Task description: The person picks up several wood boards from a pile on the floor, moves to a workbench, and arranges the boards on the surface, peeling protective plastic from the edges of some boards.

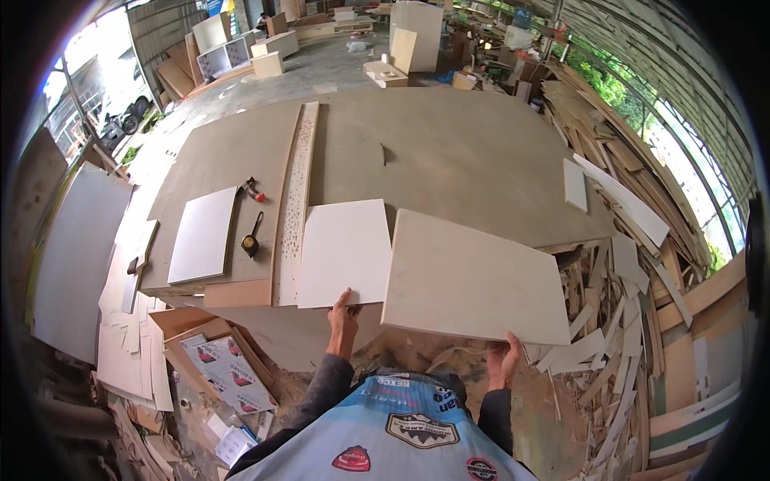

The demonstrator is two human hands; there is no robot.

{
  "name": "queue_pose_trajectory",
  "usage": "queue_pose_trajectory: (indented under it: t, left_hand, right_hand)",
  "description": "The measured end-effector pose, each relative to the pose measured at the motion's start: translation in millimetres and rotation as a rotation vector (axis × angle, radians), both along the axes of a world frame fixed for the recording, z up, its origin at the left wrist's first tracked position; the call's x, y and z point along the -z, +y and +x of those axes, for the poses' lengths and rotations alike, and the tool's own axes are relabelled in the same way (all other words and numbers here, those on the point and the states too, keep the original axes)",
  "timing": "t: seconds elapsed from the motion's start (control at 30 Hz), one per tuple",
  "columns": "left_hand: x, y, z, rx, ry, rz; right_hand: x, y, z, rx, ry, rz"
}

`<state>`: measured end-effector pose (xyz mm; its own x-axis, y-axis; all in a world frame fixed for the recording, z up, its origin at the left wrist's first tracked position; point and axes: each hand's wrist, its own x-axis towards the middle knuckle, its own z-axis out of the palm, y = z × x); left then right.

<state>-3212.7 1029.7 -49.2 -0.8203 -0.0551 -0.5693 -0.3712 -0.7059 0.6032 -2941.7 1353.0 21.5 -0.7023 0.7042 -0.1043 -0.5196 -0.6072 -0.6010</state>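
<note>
My left hand [343,325] is closed at the near edge of a white panel [345,248], its thumb on the top face; the fingers below are partly hidden. This panel lies on the table against a long wooden strip. My right hand [503,362] grips the near edge of a larger off-white panel [473,276], which juts past the table's front edge and covers part of the table corner. Its left edge comes up beside the white panel. Some fingers of the right hand are hidden under the board.
On the broad table [449,144] lie a tape measure [251,239], a small red-and-black tool [254,191], another white panel [203,236] and a speckled long strip [297,184]. Wood offcuts [605,321] pile up at right. A printed board [228,373] leans below left.
</note>
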Motion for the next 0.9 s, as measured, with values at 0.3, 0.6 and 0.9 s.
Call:
queue_pose_trajectory:
  t: [0.3, 0.6, 0.9]
  left_hand:
    - [-112.3, -104.0, 74.4, -0.340, 0.341, -0.114]
    - [-161.7, -164.8, 128.2, -0.513, 0.439, -0.255]
    - [-136.4, -198.8, 141.6, -0.753, 0.442, -0.319]
  right_hand:
    - [43.2, 62.7, -68.8, -0.070, -0.063, -0.088]
    - [67.6, -12.7, -182.9, -0.352, -0.127, -0.152]
    - [62.6, -71.2, -243.0, -0.512, -0.170, -0.155]
